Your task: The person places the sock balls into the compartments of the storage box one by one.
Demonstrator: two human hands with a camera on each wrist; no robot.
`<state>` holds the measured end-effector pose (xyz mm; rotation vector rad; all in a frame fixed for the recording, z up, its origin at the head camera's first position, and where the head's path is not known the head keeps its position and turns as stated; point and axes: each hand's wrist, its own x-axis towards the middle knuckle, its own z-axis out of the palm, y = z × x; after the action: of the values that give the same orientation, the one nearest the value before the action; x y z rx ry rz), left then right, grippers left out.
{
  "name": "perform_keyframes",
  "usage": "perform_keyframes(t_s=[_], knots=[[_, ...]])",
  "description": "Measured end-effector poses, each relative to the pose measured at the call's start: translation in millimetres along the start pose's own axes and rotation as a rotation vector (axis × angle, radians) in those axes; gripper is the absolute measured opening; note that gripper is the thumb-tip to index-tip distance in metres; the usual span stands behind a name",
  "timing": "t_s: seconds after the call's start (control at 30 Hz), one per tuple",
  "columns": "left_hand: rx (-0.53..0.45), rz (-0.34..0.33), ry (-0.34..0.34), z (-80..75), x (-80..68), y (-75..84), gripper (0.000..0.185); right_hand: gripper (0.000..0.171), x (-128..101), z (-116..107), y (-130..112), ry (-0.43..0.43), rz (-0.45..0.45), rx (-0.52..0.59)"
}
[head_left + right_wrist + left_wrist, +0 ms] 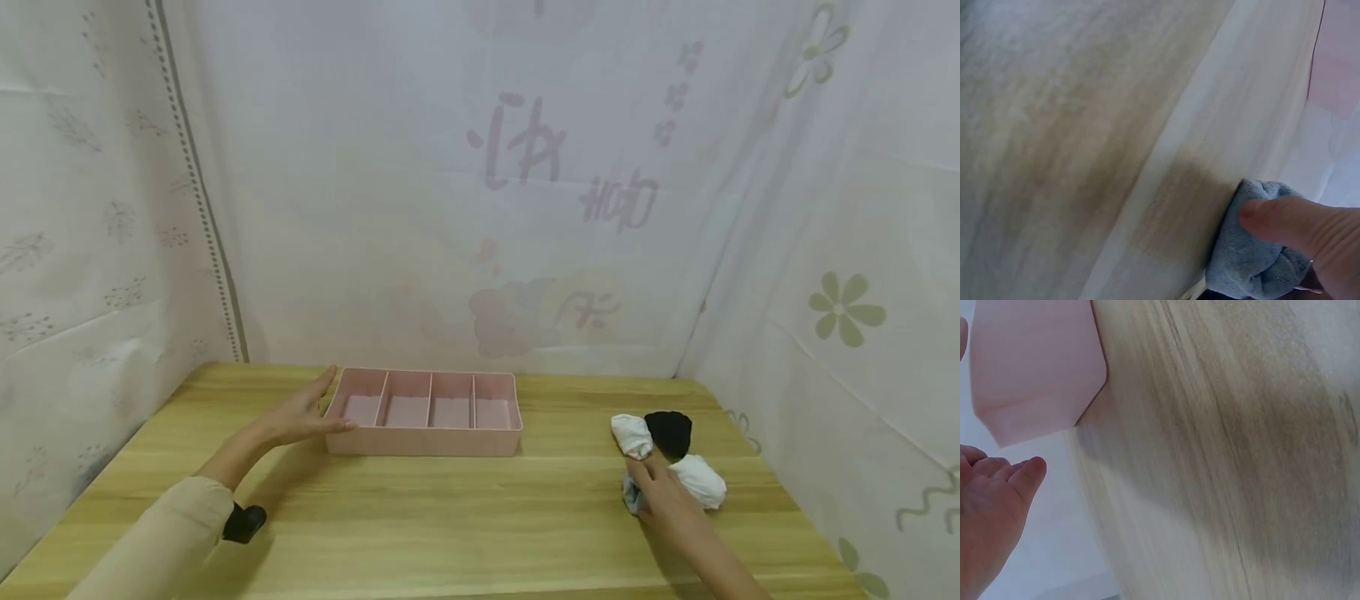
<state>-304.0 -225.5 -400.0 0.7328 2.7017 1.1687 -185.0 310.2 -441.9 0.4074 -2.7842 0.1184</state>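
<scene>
A pink organizer box (423,442) with several compartments stands toward the back of the table. At its left end is my left hand (300,415), thumb along the front rim and fingers extended by the end wall. The left wrist view shows this hand (994,500) with the box's pink wall (1035,356) above it. On the right, my right hand (671,504) grips a rolled-up grey sock (1250,256), its thumb pressed on the soft fabric. Close around that hand lie a white sock bundle (632,435), a black one (669,432) and another white one (699,481).
The wood-patterned table (450,525) reaches back to a pale printed curtain (375,208), which also hangs along both sides. A small black object (246,523) shows beneath the left sleeve (161,533).
</scene>
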Motion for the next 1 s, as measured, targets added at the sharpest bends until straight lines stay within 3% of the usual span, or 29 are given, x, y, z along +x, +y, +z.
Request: perform_keyframes(t_s=[0.27,0.6,0.73,0.87,1.0], knots=[[0.021,0.010,-0.015,4.6,1.3,-11.5,0.104,0.056,-1,3,-4,0.042,-0.033,-0.029],[0.006,0.018,-0.064,2.2,6.9,-10.6,0.104,0.053,12,-1,-10,0.134,-0.081,-0.037],[0.014,0.012,-0.060,1.0,6.1,-9.4,0.104,0.051,33,-6,-27,0.231,-0.118,0.059],[0.042,-0.007,-0.047,0.4,6.1,-8.8,0.104,0.052,68,-12,-56,0.348,-0.152,0.223],[0.046,-0.025,-0.045,2.9,6.5,-8.6,0.104,0.052,103,-12,-88,0.398,-0.203,0.363]])
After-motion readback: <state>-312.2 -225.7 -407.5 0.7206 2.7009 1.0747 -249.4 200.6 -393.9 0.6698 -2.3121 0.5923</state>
